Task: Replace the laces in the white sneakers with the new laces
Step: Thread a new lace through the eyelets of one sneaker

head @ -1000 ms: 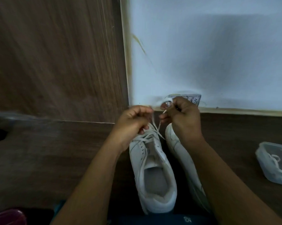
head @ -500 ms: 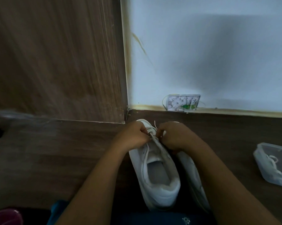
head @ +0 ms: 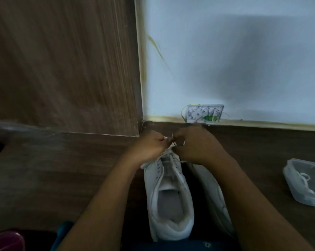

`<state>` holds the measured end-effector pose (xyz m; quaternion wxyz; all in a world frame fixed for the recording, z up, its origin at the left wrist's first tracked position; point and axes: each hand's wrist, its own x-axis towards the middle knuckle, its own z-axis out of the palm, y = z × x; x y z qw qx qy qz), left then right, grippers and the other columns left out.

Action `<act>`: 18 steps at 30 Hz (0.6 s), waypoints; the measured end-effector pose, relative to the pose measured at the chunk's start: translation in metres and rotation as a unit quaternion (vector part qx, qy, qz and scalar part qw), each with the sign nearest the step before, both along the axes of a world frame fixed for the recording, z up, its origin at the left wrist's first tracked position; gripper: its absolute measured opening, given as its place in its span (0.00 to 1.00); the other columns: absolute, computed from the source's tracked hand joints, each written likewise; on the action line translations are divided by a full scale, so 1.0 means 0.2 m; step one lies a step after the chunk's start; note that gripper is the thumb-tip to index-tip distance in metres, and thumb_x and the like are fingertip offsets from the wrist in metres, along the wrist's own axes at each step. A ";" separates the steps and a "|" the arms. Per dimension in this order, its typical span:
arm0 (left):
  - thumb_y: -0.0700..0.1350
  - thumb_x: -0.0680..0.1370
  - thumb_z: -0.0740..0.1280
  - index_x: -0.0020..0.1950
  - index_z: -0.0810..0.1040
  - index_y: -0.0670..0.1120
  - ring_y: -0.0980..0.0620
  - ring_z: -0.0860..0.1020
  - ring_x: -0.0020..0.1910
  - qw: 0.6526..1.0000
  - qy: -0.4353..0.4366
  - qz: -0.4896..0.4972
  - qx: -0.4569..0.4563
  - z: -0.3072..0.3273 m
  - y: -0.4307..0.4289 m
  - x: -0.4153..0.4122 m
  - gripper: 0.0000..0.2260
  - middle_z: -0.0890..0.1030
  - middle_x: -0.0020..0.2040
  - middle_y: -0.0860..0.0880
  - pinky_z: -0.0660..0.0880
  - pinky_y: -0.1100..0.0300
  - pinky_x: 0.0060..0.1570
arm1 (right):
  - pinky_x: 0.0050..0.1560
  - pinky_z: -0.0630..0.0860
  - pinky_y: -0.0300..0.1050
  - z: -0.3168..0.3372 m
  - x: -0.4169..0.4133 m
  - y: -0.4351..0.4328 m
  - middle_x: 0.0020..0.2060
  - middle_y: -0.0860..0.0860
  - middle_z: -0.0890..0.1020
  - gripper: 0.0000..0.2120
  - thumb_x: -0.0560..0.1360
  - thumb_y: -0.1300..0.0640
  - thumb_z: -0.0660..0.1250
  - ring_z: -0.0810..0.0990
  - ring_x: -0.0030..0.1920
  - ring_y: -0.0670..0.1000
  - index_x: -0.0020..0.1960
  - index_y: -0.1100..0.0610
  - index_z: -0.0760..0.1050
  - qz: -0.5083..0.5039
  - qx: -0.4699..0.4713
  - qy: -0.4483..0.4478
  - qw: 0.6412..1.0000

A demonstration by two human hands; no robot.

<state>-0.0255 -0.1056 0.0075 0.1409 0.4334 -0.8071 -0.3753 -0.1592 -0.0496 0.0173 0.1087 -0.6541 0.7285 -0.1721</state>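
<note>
A white sneaker [head: 169, 201] lies on the dark wooden floor with its heel toward me and its toe under my hands. A second white sneaker [head: 212, 194] lies beside it on the right, partly behind my right forearm. My left hand [head: 147, 147] and my right hand [head: 194, 144] are curled over the toe end and pinch a white lace [head: 173, 140] between them. A short lace end sticks up between the fingertips. Crossed lace runs through the lower eyelets; the upper eyelets show bare holes.
A clear plastic box [head: 305, 182] with a coiled white lace inside sits on the floor at the right. A small white wall box [head: 204, 113] sits at the skirting, just beyond my hands. A wooden panel [head: 62, 60] rises at the left.
My hands dropped from above the shoe down onto its toe end, then stayed there pinching the lace. The sneaker shifted slightly under them.
</note>
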 end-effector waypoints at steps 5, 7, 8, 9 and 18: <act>0.48 0.79 0.64 0.37 0.77 0.44 0.49 0.72 0.37 0.933 0.298 0.112 0.170 0.05 0.00 0.02 0.13 0.75 0.34 0.46 0.67 0.56 0.40 | 0.36 0.63 0.42 0.04 0.09 0.00 0.27 0.48 0.71 0.16 0.73 0.56 0.69 0.67 0.29 0.44 0.27 0.49 0.71 0.074 -0.001 -0.099 0.992; 0.48 0.78 0.64 0.36 0.76 0.45 0.51 0.71 0.35 0.922 0.310 0.145 0.180 0.05 -0.01 0.04 0.12 0.75 0.33 0.48 0.66 0.57 0.39 | 0.34 0.63 0.43 0.04 0.07 -0.01 0.30 0.51 0.72 0.13 0.73 0.60 0.66 0.67 0.30 0.44 0.31 0.55 0.74 -0.009 0.009 -0.190 0.982; 0.48 0.78 0.64 0.34 0.75 0.46 0.53 0.71 0.34 0.922 0.306 0.158 0.174 0.05 -0.02 0.05 0.13 0.74 0.31 0.50 0.66 0.57 0.38 | 0.34 0.64 0.42 0.05 0.05 -0.01 0.32 0.53 0.73 0.10 0.73 0.62 0.65 0.69 0.31 0.46 0.33 0.57 0.75 -0.075 -0.005 -0.294 0.953; 0.48 0.78 0.64 0.33 0.74 0.47 0.54 0.71 0.32 0.924 0.300 0.173 0.161 0.05 -0.02 0.05 0.14 0.74 0.29 0.52 0.65 0.59 0.36 | 0.33 0.65 0.42 0.06 0.04 -0.01 0.34 0.54 0.74 0.08 0.72 0.63 0.64 0.70 0.33 0.49 0.34 0.58 0.75 -0.138 -0.037 -0.411 0.900; 0.51 0.80 0.62 0.34 0.72 0.47 0.56 0.66 0.22 0.940 0.280 0.149 0.126 0.04 -0.04 0.08 0.15 0.69 0.23 0.53 0.68 0.60 0.31 | 0.28 0.66 0.40 0.07 -0.02 0.00 0.29 0.52 0.77 0.10 0.72 0.56 0.70 0.72 0.27 0.48 0.34 0.59 0.75 -0.231 -0.078 -0.469 0.849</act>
